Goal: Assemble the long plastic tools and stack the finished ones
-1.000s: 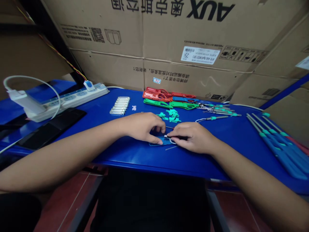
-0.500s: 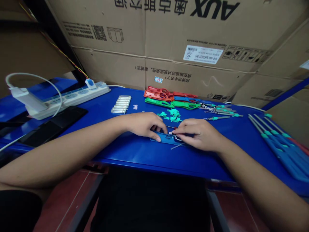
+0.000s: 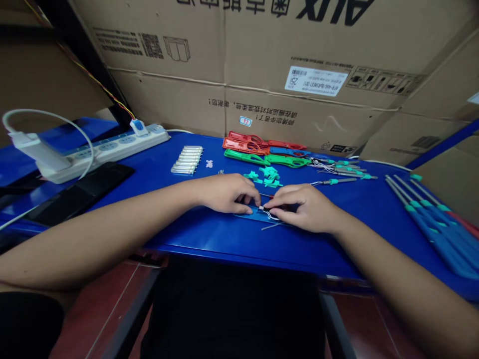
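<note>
Pressing a flat blue plastic piece [image 3: 250, 214] onto the blue table [image 3: 209, 244] at lower centre of the frame, my left hand [image 3: 226, 194] curls narrow, its fingertips [image 3: 255, 199] on the piece's upper edge. My right hand [image 3: 303, 209] pinches narrow around a fine white wire [image 3: 270, 215] ending in a small white tip [image 3: 261, 207]. A red-tipped pin [image 3: 266, 195] lies just above my fingers, and a thin grey rod [image 3: 271, 226] projects below the piece. The piece appears light and stiff, best held by its edges; the wire appears soft and easily bent, best taken close to its tip. Just above my hands lie teal plastic parts [image 3: 266, 177], with red plastic frames [image 3: 245, 144] and green plastic frames [image 3: 247, 157] behind them. Clear tubes [image 3: 187, 159] form 1 row at upper left, beside a white power strip [image 3: 105, 149]. Teal-collared rods [image 3: 430, 224] lie at far right. Cardboard cartons [image 3: 224, 65] fill the background, their contents hidden.
</note>
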The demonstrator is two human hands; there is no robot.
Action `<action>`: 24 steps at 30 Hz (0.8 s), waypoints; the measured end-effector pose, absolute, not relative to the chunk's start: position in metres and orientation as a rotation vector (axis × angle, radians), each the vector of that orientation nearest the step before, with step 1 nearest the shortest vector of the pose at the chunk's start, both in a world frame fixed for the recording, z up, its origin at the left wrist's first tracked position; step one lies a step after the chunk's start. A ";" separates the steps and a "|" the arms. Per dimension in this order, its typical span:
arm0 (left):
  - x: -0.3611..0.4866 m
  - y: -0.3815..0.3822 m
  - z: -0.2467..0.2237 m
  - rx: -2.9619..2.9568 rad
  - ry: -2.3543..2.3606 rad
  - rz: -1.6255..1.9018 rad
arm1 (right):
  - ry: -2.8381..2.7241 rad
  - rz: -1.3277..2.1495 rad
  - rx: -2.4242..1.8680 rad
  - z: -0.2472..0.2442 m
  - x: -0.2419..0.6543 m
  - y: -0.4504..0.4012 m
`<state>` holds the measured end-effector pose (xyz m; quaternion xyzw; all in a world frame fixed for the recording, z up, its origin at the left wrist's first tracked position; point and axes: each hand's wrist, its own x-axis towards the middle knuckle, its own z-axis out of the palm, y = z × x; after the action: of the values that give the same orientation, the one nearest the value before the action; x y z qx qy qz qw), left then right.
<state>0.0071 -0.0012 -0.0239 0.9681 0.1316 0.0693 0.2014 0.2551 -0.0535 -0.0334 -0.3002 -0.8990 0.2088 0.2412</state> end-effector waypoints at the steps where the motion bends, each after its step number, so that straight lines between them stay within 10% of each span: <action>1: 0.007 -0.001 -0.024 2.700 0.364 0.194 | -2.481 0.545 -0.816 -0.035 0.254 -0.053; 24: 0.007 -0.001 -0.025 2.679 0.359 0.190 | -2.666 0.187 -0.736 -0.038 0.253 -0.056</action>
<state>0.0075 -0.0010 -0.0246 0.9657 0.1295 0.0685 0.2142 0.2526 -0.0556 -0.0383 -0.2610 -0.9454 0.0661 0.1835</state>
